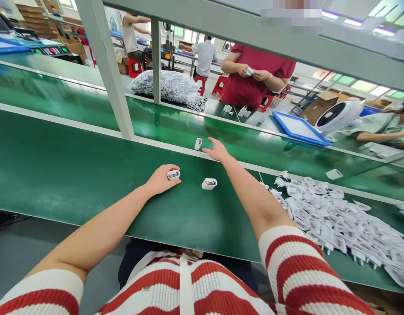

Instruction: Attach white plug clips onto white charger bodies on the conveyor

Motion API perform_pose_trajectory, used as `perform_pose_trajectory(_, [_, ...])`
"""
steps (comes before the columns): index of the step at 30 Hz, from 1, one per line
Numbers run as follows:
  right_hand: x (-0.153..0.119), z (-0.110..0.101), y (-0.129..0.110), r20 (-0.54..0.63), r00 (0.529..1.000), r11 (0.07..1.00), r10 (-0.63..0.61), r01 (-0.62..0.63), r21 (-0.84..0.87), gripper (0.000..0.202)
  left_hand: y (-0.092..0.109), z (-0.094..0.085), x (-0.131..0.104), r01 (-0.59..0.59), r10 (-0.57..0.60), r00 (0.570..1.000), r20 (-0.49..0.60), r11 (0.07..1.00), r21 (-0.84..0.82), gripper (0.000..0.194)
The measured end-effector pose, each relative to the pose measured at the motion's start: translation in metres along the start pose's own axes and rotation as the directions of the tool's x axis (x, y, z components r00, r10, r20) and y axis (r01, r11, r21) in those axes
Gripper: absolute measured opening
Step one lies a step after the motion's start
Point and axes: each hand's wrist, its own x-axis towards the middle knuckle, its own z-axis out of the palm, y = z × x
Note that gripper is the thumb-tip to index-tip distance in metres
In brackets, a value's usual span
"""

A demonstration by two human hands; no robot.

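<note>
My left hand is closed around a white charger housing that stands on the green bench, its open top showing small parts inside. A second white charger housing stands upright a little to the right, touched by neither hand. My right hand reaches over the pale rail with its fingers apart and nothing in them. Just left of those fingertips, a third white housing rests on the green belt beyond the rail, with a small gap between.
A large heap of white plug pieces covers the bench at right. A grey upright post rises from the rail at left. Another white piece lies on the belt. Across it, a person in red handles a white part beside a blue tray.
</note>
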Motion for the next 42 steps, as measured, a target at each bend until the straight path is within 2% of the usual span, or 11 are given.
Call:
perform_pose_trajectory(4, [0.032,0.016,-0.032,0.089,0.996,0.999,-0.025,0.029,-0.043,0.083,-0.003,-0.008,0.001,-0.078,0.077,0.994,0.078,0.997,0.016,0.05])
perform_pose_trajectory(10, [0.034,0.01,-0.057,0.127,0.984,0.99,-0.123,0.13,-0.049,0.055,-0.011,-0.01,0.001,-0.06,0.056,0.995,0.085,0.997,0.045,0.051])
perform_pose_trajectory(15, [-0.014,-0.021,-0.027,0.192,0.972,0.983,-0.139,0.159,-0.093,0.061,-0.011,-0.014,0.006,-0.028,0.03,0.989,0.143,0.999,-0.018,0.068])
perform_pose_trajectory(19, [-0.067,-0.036,0.01,0.27,0.957,0.988,-0.104,0.129,-0.078,0.065,-0.011,-0.015,0.009,0.052,-0.049,0.989,0.139,0.999,-0.014,0.061])
perform_pose_trajectory(23, [-0.114,-0.055,0.044,0.19,0.978,0.996,-0.083,0.086,-0.011,0.088,-0.011,-0.012,0.005,0.066,-0.065,0.995,0.072,0.998,-0.014,0.056])
perform_pose_trajectory(25, [-0.134,-0.071,0.065,0.099,0.995,1.0,-0.024,0.026,-0.016,0.08,-0.006,-0.007,-0.001,0.093,-0.092,0.995,0.044,0.995,-0.037,0.057])
perform_pose_trajectory(28, [-0.156,-0.089,0.099,-0.041,0.985,0.981,0.166,-0.17,-0.093,0.056,0.016,0.005,-0.014,0.096,-0.091,0.993,0.074,0.993,-0.071,0.056])
perform_pose_trajectory(30, [-0.163,-0.09,0.119,-0.098,0.95,0.94,0.297,-0.309,-0.147,0.049,0.038,0.019,-0.023,-0.027,0.038,0.982,0.184,0.998,-0.061,0.048])
perform_pose_trajectory(32, [-0.166,-0.081,0.13,-0.125,0.923,0.905,0.365,-0.383,-0.186,0.046,0.061,0.037,-0.031,-0.197,0.204,0.927,0.315,0.979,-0.055,0.037])
perform_pose_trajectory(35, [-0.165,-0.064,0.132,-0.181,0.922,0.898,0.343,-0.378,-0.226,0.032,0.085,0.066,-0.037,-0.299,0.309,0.856,0.414,0.95,-0.091,0.03])
perform_pose_trajectory(42, [-0.176,-0.056,0.13,-0.313,0.944,0.969,0.103,-0.167,-0.184,0.018,0.076,0.11,-0.036,-0.268,0.306,0.905,0.297,0.95,-0.163,0.025])
